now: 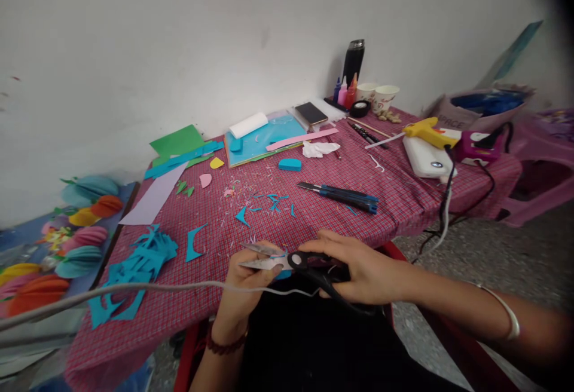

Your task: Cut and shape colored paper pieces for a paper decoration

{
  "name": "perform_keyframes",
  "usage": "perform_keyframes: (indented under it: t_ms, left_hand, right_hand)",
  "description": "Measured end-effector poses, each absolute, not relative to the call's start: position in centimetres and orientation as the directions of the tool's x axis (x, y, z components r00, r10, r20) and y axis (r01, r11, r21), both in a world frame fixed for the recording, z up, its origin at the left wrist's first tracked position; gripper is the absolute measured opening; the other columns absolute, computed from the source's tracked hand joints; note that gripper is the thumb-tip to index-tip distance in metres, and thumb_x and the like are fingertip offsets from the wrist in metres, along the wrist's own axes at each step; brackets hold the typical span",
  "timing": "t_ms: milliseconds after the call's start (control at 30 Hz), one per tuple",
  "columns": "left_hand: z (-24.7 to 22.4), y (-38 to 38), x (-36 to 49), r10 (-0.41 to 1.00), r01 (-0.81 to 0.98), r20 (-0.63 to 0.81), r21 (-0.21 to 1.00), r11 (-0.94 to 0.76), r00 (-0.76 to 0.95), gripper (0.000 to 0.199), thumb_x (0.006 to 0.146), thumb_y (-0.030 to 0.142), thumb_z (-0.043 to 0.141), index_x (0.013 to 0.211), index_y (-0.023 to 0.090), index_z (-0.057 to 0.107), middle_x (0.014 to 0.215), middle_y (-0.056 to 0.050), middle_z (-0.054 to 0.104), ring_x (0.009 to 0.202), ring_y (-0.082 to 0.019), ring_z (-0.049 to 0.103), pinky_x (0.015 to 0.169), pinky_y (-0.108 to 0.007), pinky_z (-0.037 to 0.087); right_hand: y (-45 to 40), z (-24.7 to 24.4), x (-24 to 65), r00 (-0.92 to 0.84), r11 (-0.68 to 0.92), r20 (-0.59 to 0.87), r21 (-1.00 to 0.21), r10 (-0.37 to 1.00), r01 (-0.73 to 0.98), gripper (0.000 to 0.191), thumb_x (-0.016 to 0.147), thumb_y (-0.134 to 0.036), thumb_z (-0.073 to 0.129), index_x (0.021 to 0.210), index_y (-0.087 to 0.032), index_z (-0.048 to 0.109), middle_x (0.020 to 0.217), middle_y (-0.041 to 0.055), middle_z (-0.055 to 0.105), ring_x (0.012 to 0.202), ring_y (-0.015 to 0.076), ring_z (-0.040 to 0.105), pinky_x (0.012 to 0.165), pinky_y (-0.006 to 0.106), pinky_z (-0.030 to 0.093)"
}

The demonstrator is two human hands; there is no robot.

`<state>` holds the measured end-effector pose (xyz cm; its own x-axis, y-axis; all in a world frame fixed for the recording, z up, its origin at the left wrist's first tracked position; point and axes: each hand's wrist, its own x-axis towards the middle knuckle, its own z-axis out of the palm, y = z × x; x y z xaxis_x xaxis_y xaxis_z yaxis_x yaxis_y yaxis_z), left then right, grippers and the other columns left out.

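In the head view my right hand (pixel 354 266) grips the black handles of a pair of scissors (pixel 298 260), whose blades stand apart and point left. My left hand (pixel 244 278) is closed on a small piece of blue paper (pixel 283 274), mostly hidden behind the blades and fingers. The blades reach across the left fingers at the table's front edge. Small blue offcuts (pixel 243 216) and fine paper shreds lie just beyond the hands. A blue and black utility knife (pixel 345 196) rests past my right hand, its blade end toward the left.
A heap of blue scraps (pixel 139 266) covers the table's left front. A white cable (pixel 134 287) crosses in front of my left hand. At right, a yellow glue gun (pixel 430 134) lies on a white box (pixel 426 159). A black bottle (pixel 354 60) and paper cups (pixel 385 98) stand behind.
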<state>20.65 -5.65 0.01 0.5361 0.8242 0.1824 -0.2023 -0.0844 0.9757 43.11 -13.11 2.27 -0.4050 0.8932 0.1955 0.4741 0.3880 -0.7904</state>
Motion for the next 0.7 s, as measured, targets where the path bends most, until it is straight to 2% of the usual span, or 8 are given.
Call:
perform_keyframes:
  t_ms: [200, 300, 333, 400, 467, 500, 600, 700]
  left_hand:
    - [-0.2, -5.4, 20.5, 0.842, -0.174, 0.184, 0.979, -0.109, 0.506, 0.008, 0.073, 0.011, 0.069, 0.070, 0.019, 0.067, 0.078, -0.001, 0.069, 0.073, -0.014, 0.063, 0.069, -0.026, 0.049]
    - [0.4, -5.3, 19.9, 0.823, 0.022, 0.322, 0.927, -0.375, 0.468, 0.009, 0.078, 0.012, 0.064, 0.071, 0.018, 0.064, 0.076, -0.002, 0.068, 0.071, -0.015, 0.062, 0.067, -0.029, 0.050]
    - [0.7, -5.3, 19.7, 0.783, 0.113, 0.434, 0.841, -0.530, 0.445, 0.009, 0.078, 0.011, 0.063, 0.074, 0.019, 0.065, 0.079, -0.002, 0.069, 0.074, -0.015, 0.062, 0.070, -0.030, 0.050]
    - [1.1, -5.1, 19.1, 0.597, 0.301, 0.695, 0.515, -0.802, 0.401, 0.018, 0.077, 0.006, 0.062, 0.084, 0.022, 0.067, 0.088, -0.003, 0.071, 0.085, -0.018, 0.063, 0.080, -0.036, 0.049]
    - [1.3, -5.1, 18.5, 0.354, 0.420, 0.850, 0.179, -0.890, 0.389, 0.026, 0.074, 0.004, 0.064, 0.090, 0.024, 0.068, 0.096, -0.002, 0.071, 0.096, -0.020, 0.061, 0.090, -0.043, 0.046]
    - [1.4, -5.0, 18.3, 0.278, 0.454, 0.879, 0.081, -0.887, 0.386, 0.028, 0.073, 0.003, 0.064, 0.090, 0.025, 0.067, 0.097, -0.002, 0.071, 0.099, -0.021, 0.060, 0.092, -0.045, 0.045]
    - [1.4, -4.9, 18.0, 0.208, 0.493, 0.910, 0.005, -0.870, 0.358, 0.028, 0.073, 0.002, 0.063, 0.090, 0.024, 0.066, 0.098, -0.002, 0.070, 0.103, -0.022, 0.058, 0.092, -0.046, 0.048]
    - [1.1, -4.8, 17.9, 0.210, 0.507, 0.924, 0.020, -0.862, 0.320, 0.026, 0.074, 0.003, 0.063, 0.090, 0.024, 0.066, 0.101, -0.003, 0.069, 0.106, -0.022, 0.057, 0.093, -0.047, 0.048]
  right_hand:
    - [-12.4, 1.6, 43.0, -0.380, 0.391, 0.238, -0.828, 0.894, 0.402, 0.043, 0.083, -0.025, 0.062, 0.125, -0.021, 0.054, 0.105, 0.0070, 0.064, 0.094, 0.0176, 0.060, 0.082, 0.029, 0.047]
    - [-10.7, 1.3, 43.3, -0.340, 0.401, 0.263, -0.801, 0.903, 0.444, 0.041, 0.082, -0.021, 0.061, 0.123, -0.021, 0.055, 0.108, 0.0062, 0.065, 0.096, 0.0177, 0.061, 0.084, 0.030, 0.047]
    - [-9.9, 1.2, 43.4, -0.314, 0.397, 0.267, -0.774, 0.911, 0.493, 0.041, 0.082, -0.019, 0.060, 0.122, -0.021, 0.055, 0.109, 0.0062, 0.065, 0.097, 0.0181, 0.061, 0.084, 0.031, 0.047]
    - [-8.3, 0.9, 43.6, -0.260, 0.371, 0.264, -0.686, 0.929, 0.626, 0.042, 0.081, -0.015, 0.058, 0.122, -0.021, 0.055, 0.112, 0.0072, 0.064, 0.098, 0.0194, 0.061, 0.086, 0.033, 0.047]
    - [-6.8, 0.5, 43.7, -0.238, 0.345, 0.256, -0.564, 0.937, 0.750, 0.043, 0.081, -0.014, 0.057, 0.123, -0.021, 0.054, 0.114, 0.0092, 0.061, 0.100, 0.0214, 0.060, 0.088, 0.035, 0.046]
    - [-6.2, 0.3, 43.7, -0.249, 0.346, 0.252, -0.502, 0.935, 0.793, 0.042, 0.081, -0.013, 0.057, 0.123, -0.020, 0.055, 0.114, 0.0100, 0.060, 0.101, 0.0222, 0.059, 0.089, 0.037, 0.046]
    - [-5.3, -0.1, 43.3, -0.318, 0.392, 0.247, -0.360, 0.915, 0.847, 0.035, 0.083, -0.012, 0.054, 0.117, -0.017, 0.058, 0.107, 0.0110, 0.061, 0.101, 0.0228, 0.057, 0.091, 0.038, 0.044]
    - [-5.6, 0.5, 42.9, -0.345, 0.417, 0.261, -0.320, 0.902, 0.851, 0.027, 0.085, -0.012, 0.052, 0.111, -0.015, 0.061, 0.102, 0.0117, 0.061, 0.098, 0.0229, 0.056, 0.090, 0.039, 0.044]
